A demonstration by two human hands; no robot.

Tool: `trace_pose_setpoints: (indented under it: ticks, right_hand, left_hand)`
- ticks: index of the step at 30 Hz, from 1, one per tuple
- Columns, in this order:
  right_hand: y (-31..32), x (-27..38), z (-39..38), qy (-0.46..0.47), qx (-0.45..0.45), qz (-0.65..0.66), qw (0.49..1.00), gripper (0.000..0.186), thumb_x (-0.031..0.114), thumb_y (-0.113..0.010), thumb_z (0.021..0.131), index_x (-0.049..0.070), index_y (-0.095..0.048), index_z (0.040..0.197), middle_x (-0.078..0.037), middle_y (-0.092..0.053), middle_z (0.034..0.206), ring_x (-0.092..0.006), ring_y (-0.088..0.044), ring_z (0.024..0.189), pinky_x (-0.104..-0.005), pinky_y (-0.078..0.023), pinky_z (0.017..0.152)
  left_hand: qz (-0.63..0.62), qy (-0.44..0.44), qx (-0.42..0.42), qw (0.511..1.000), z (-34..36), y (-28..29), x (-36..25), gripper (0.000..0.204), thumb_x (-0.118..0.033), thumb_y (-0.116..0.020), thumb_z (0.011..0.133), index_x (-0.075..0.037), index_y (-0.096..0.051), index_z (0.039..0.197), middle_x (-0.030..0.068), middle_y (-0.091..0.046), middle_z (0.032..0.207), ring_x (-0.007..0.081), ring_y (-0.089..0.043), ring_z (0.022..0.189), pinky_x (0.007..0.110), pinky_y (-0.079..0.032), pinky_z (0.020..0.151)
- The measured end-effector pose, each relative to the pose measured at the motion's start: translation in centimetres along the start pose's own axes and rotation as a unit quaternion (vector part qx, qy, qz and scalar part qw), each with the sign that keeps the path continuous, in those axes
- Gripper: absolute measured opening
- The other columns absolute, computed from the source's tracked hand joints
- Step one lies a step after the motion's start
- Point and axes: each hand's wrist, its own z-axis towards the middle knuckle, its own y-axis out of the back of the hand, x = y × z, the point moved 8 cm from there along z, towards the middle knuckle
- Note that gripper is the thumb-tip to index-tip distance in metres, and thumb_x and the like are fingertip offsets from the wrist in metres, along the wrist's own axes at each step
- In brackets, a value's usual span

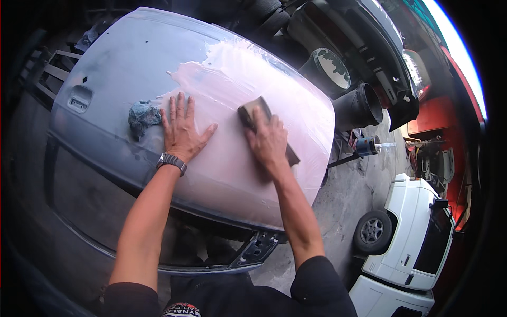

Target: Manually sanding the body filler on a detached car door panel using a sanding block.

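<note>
A car door (142, 47) lies flat in front of me, its grey skin coated on the right with pinkish-white body filler (232, 79). My left hand (182, 129) rests palm down on it with the fingers spread, a watch at the wrist. Touching or just beside those fingertips is a crumpled blue-grey rag (142, 119). A long brown sanding block (260, 111) lies against the filler, and my right hand (268, 138) grips it from above. Part of the block is hidden under that hand.
The door's window frame (227, 264) is on my side. Beyond its right end stand a black bucket (364, 105) and a bucket with a whitish smeared inside (330, 68). A dark car bumper (343, 31) stands behind them. A white vehicle (412, 227) is parked at the right.
</note>
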Motion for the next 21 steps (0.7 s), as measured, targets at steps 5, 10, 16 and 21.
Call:
trace_pose_setpoints:
  ticks: [5,10,16,21]
  right_hand:
    - [2.0,3.8,-5.7,0.114,0.014,-0.034,0.993,0.087,0.033,-0.083,0.076,0.018,-0.045,0.153,-0.022,-0.055,0.111,-0.0347,-0.058,0.097,-0.0457,-0.048,0.076]
    - [1.4,-8.1,10.5,-0.049,0.055,-0.018,0.997,0.060,0.045,-0.066,0.095,0.021,-0.048,0.147,-0.025,-0.057,0.122,-0.0407,-0.060,0.109,-0.0512,-0.051,0.090]
    - [0.1,0.0,1.9,0.013,0.020,0.004,1.000,0.084,0.036,-0.081,0.080,0.001,-0.044,0.146,-0.025,-0.055,0.122,-0.0378,-0.059,0.106,-0.0478,-0.050,0.087]
    - [1.8,3.4,-7.6,0.175,0.009,-0.003,0.984,0.101,0.026,-0.089,0.067,0.003,-0.039,0.152,-0.021,-0.053,0.119,-0.0359,-0.058,0.099,-0.0466,-0.049,0.082]
  left_hand:
    - [-0.012,-0.016,-0.020,1.000,-0.1,0.0,-0.1,0.078,-0.051,-0.052,0.097,-0.004,-0.033,0.157,0.0181,-0.020,0.167,0.0355,-0.011,0.156,0.058,-0.004,0.124]
    - [-0.018,-0.022,-0.014,0.999,0.5,0.0,-1.7,0.078,-0.048,-0.052,0.096,-0.004,-0.033,0.157,0.0178,-0.019,0.167,0.0354,-0.011,0.156,0.057,-0.003,0.125]
    - [0.001,-0.006,-0.007,1.000,0.0,-0.9,0.8,0.076,-0.046,-0.052,0.096,-0.005,-0.032,0.158,0.0169,-0.019,0.168,0.0348,-0.010,0.156,0.056,-0.002,0.125]
    - [0.009,-0.005,-0.010,1.000,-0.1,-0.7,0.9,0.075,-0.045,-0.051,0.097,-0.006,-0.032,0.158,0.0166,-0.019,0.168,0.0345,-0.010,0.156,0.056,-0.002,0.125]
